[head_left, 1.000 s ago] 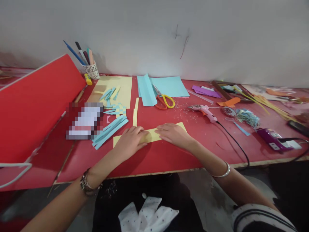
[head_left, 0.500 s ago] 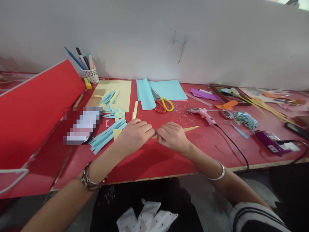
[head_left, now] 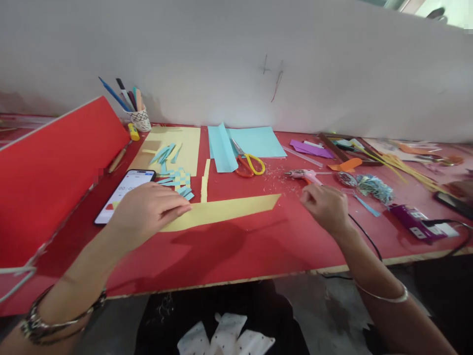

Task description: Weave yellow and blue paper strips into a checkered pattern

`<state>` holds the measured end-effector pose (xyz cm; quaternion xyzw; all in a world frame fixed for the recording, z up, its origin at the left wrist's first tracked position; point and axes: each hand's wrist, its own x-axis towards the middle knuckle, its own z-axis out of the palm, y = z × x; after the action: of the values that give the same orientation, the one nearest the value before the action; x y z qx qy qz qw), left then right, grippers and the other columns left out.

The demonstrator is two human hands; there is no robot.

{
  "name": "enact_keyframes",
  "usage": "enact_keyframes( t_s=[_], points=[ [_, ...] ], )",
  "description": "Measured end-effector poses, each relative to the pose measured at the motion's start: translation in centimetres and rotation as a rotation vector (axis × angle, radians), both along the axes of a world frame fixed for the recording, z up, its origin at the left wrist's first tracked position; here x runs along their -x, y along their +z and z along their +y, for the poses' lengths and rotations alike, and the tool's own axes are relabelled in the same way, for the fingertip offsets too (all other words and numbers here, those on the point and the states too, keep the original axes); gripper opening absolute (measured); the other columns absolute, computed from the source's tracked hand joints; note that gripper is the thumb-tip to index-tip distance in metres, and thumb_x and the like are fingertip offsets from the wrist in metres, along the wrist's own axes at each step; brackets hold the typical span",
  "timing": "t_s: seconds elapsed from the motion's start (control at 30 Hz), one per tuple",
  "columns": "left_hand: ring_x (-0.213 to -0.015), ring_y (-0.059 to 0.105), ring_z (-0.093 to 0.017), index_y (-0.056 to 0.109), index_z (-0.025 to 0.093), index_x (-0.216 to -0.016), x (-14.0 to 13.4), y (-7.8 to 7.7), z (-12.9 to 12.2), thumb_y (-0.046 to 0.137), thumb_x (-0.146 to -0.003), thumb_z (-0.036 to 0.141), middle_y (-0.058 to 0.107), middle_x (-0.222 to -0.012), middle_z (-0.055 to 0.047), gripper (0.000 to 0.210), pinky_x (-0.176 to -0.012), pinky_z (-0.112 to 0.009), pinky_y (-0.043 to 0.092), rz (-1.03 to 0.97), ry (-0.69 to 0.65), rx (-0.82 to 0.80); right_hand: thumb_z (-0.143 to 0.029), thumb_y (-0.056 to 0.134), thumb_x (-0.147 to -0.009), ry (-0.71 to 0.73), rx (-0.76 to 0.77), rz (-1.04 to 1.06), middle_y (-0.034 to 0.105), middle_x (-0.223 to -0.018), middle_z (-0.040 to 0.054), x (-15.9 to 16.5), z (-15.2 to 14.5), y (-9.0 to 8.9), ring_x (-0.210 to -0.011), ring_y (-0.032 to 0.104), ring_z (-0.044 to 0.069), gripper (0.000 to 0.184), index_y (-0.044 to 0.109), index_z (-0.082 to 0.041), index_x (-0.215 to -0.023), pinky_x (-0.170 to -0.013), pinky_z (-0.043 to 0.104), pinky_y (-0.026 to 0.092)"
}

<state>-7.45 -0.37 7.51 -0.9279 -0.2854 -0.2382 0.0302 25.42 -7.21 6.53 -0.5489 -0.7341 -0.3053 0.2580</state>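
The left hand (head_left: 148, 209) rests palm-down with fingers loosely extended, its fingertips pinning the left end of the yellow paper strip (head_left: 225, 211), which lies flat on the red table (head_left: 240, 251) and runs rightward to a slanted cut end. The right hand (head_left: 325, 207) hovers loosely curled and holds nothing, apart from the strip's right end and just in front of the pink glue gun (head_left: 306, 174). A phone (head_left: 123, 193) lies beside the left hand, and the scissors (head_left: 249, 161) lie against the blue paper sheet (head_left: 247, 142) behind the strip.
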Motion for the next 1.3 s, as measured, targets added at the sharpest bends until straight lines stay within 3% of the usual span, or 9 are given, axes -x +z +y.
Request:
enact_keyframes(
  t_s=[0.07, 0.17, 0.27, 0.4, 0.5, 0.7, 0.87, 1.13, 1.3],
  points=[
    [-0.06, 0.054, -0.01, 0.06, 0.02, -0.065, -0.3, 0.2, -0.3, 0.024, -0.093, 0.039, 0.063, -0.061, 0.005, 0.049, -0.059, -0.024, 0.035, 0.003, 0.004, -0.012, -0.013, 0.039, -0.076, -0.003, -0.003, 0.089, 0.051, -0.045, -0.0017, 0.1, -0.2, 0.4, -0.043, 0.046, 0.011, 0.023, 0.049, -0.021, -0.057, -0.048, 0.023, 0.036],
    [-0.056, 0.054, -0.011, 0.06, 0.02, -0.063, -1.4, 0.7, -0.7, 0.022, -0.094, 0.038, 0.064, -0.059, 0.004, 0.052, -0.057, -0.026, 0.035, 0.005, -0.096, -0.049, -0.025, 0.039, -0.081, 0.21, 0.141, 0.108, 0.064, -0.072, 0.0043, 2.5, -0.4, 0.9, -0.068, 0.058, 0.017, 0.019, 0.058, -0.021, -0.079, -0.068, 0.03, 0.044],
    [-0.053, 0.053, -0.011, 0.058, 0.019, -0.06, -2.3, 1.2, -0.9, 0.024, -0.094, 0.036, 0.062, -0.056, 0.004, 0.05, -0.056, -0.026, 0.034, 0.013, -0.153, -0.02, -0.033, 0.037, -0.086, 0.321, 0.304, 0.016, 0.064, -0.091, 0.0073, 5.1, -0.2, 1.0, -0.085, 0.057, 0.019, 0.026, 0.058, -0.02, -0.095, -0.085, 0.036, 0.039],
    [-0.06, 0.057, -0.011, 0.06, 0.019, -0.079, -3.2, 1.5, -1.4, 0.029, -0.093, 0.031, 0.066, -0.067, 0.004, 0.036, -0.061, -0.026, 0.035, 0.043, -0.174, 0.01, -0.02, 0.03, -0.091, 0.424, 0.388, -0.041, 0.061, -0.063, 0.0023, 6.8, 0.3, 0.5, -0.056, 0.052, 0.012, 0.033, 0.059, -0.017, -0.076, -0.062, 0.024, 0.039],
    [-0.058, 0.057, -0.013, 0.057, 0.018, -0.091, -4.6, 1.4, -2.2, 0.028, -0.093, 0.028, 0.065, -0.067, 0.002, 0.031, -0.059, -0.027, 0.035, 0.069, -0.18, -0.04, -0.028, 0.028, -0.092, 0.424, 0.413, -0.018, 0.052, -0.049, -0.0007, 7.4, 0.6, 0.3, -0.044, 0.043, 0.01, 0.039, 0.058, -0.016, -0.071, -0.045, 0.022, 0.027],
    [-0.041, 0.044, -0.012, 0.046, 0.017, -0.061, -6.5, 0.3, -3.0, 0.03, -0.088, 0.011, 0.048, -0.047, 0.003, 0.032, -0.044, -0.025, 0.028, 0.111, -0.17, -0.28, -0.036, 0.031, -0.091, 0.499, 0.604, 0.174, 0.043, -0.047, -0.0047, 8.4, 0.8, 0.7, -0.042, 0.034, 0.006, 0.04, 0.053, -0.016, -0.064, -0.044, 0.019, 0.023],
    [-0.042, 0.041, -0.011, 0.041, 0.019, -0.058, -5.0, 0.0, -2.7, 0.031, -0.084, 0.007, 0.044, -0.046, 0.004, 0.031, -0.044, -0.024, 0.028, 0.126, -0.217, -0.319, -0.027, 0.039, -0.089, 0.611, 0.797, 0.378, 0.042, -0.052, -0.0058, 7.7, 0.6, 1.6, -0.044, 0.034, 0.004, 0.029, 0.049, -0.016, -0.064, -0.046, 0.014, 0.028],
    [-0.037, 0.038, -0.01, 0.038, 0.02, -0.052, -0.7, -1.2, -1.5, 0.031, -0.084, 0.007, 0.043, -0.041, 0.005, 0.035, -0.044, -0.024, 0.029, 0.142, -0.141, -0.396, -0.027, 0.04, -0.087, 0.473, 0.811, 0.375, 0.043, -0.051, -0.0048, 3.4, 0.2, 1.6, -0.044, 0.038, 0.005, 0.029, 0.047, -0.016, -0.062, -0.046, 0.014, 0.029],
    [-0.033, 0.035, -0.009, 0.037, 0.02, -0.052, 1.5, -1.6, -0.9, 0.026, -0.083, 0.006, 0.035, -0.037, 0.007, 0.036, -0.041, -0.024, 0.022, 0.209, 0.034, -0.406, -0.031, 0.037, -0.089, 0.442, 0.778, 0.327, 0.048, -0.051, -0.0034, 1.7, -0.1, 1.6, -0.044, 0.042, 0.006, 0.033, 0.048, -0.016, -0.061, -0.046, 0.016, 0.03]
  ],
)
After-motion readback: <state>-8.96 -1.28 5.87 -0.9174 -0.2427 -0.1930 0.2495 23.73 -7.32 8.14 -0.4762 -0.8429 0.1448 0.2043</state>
